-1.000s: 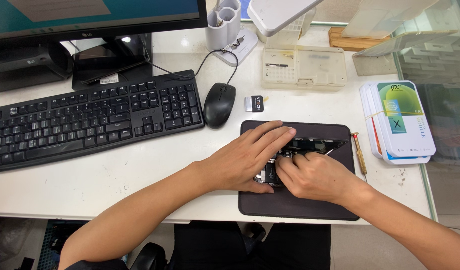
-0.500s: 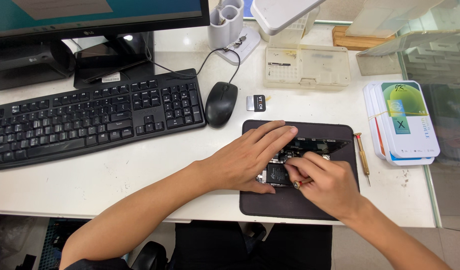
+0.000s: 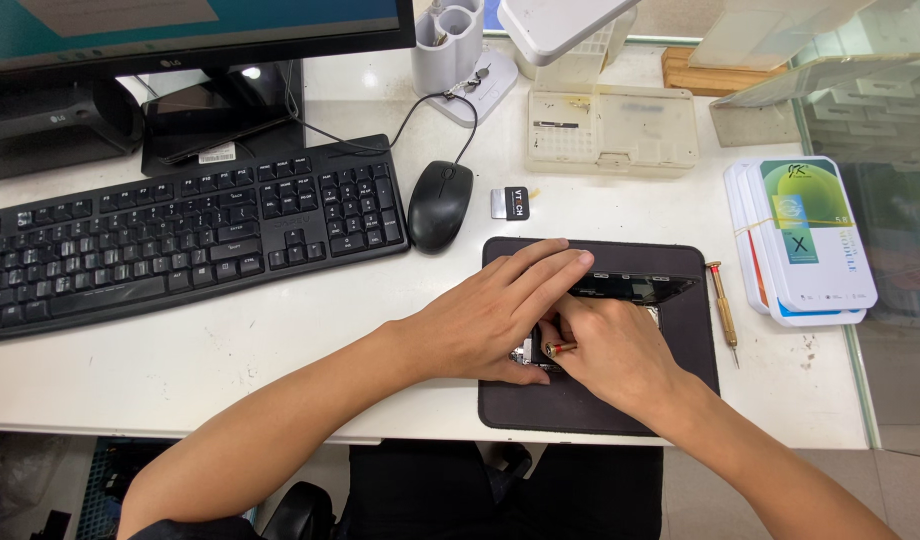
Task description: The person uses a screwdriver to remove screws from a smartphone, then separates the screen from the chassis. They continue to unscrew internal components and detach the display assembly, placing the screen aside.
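— Where was the opened dark flat phone (image 3: 635, 288)?

— It lay on the dark rectangular work mat (image 3: 680, 380), near the table's (image 3: 280, 340) front edge. It looked light, thin and fragile; I'd have held it by its rim, off the bare circuitry.

— And the hands?

— The left hand (image 3: 490, 315) pressed flat on it. The right hand (image 3: 610, 350) pinched a small brown-handled tool (image 3: 558, 349). A red-handled screwdriver (image 3: 722, 305) lay just right; open room was leftward, before the black keyboard (image 3: 180, 235).
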